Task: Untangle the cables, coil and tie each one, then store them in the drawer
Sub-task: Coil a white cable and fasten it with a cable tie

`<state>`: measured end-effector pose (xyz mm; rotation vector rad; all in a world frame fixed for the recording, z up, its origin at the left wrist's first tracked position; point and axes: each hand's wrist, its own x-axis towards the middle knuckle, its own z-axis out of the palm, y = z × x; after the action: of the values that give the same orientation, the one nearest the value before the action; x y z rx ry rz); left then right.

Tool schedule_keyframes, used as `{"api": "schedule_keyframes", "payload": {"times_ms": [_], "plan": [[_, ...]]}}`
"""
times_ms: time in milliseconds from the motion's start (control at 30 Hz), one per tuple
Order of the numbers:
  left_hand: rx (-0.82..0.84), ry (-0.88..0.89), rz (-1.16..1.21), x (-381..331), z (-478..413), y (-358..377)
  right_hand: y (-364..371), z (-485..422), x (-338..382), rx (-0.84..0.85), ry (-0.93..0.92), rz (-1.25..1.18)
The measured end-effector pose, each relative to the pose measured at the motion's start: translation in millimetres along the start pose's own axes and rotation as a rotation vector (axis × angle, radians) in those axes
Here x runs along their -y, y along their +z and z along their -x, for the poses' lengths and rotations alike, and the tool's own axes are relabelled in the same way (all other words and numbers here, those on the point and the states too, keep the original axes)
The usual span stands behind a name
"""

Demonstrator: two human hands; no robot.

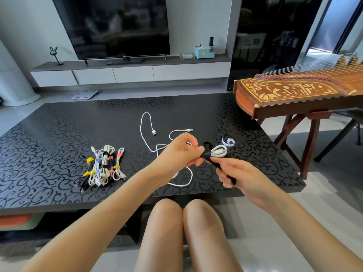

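- The dark patterned counter carries the cables.
- A loose white cable sprawls mid-counter.
- A pile of tied cables lies at the left.
- The left hand pinches a small white coil above the counter.
- The right hand grips a black tie that reaches the coil.

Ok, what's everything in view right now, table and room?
tied cable bundles: several, white and black with coloured ties, table left
loose cable: one, white, table centre
coiled cable: one, white, held above table
tie strap: one, black, at the coil
spare tie: one, pale blue, table beyond coil
table: one, black patterned
television: one, black, on console
zither: one, brown, on stand, right
tissue box: one, light blue, console
left hand: grips coiled cable
right hand: holds tie strap
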<state>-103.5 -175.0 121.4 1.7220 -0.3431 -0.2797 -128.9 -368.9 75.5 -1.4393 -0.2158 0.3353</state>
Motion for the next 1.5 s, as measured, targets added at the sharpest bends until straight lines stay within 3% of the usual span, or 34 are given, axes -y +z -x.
{"api": "schedule_keyframes", "payload": {"times_ms": [133,367,467,667,833,1000,1233,1400,1500], "plan": [[0.106,0.098,-0.162,-10.2,13.6,2.2,-16.8,-9.6,2.0,0.128,0.156,-0.086],[0.175,0.239,-0.379,-7.7,35.9,21.4,-9.9,-34.6,19.8,0.08,0.269,0.106],[0.083,0.295,-0.527,4.3,44.0,30.9,3.5,-42.4,41.3,0.025,0.105,0.385],[-0.14,0.115,-0.191,17.1,34.1,29.7,35.2,-31.7,86.5,-0.265,-0.406,0.759],[-0.107,-0.034,-0.107,18.4,22.8,24.5,64.0,-0.4,74.8,-0.231,-0.721,1.018],[-0.196,-0.215,0.182,20.4,11.1,8.7,52.9,26.3,29.0,-0.141,-0.84,0.963],[-0.059,-0.298,0.5,17.1,1.9,12.1,23.0,15.2,-16.2,-0.214,-0.941,0.914],[-0.056,-0.178,0.337,16.7,4.3,11.2,20.9,5.0,-32.3,-0.214,-0.927,0.855],[-0.072,-0.065,0.198,14.4,8.0,8.0,23.6,7.7,-39.6,-0.195,-0.668,0.548]]}}
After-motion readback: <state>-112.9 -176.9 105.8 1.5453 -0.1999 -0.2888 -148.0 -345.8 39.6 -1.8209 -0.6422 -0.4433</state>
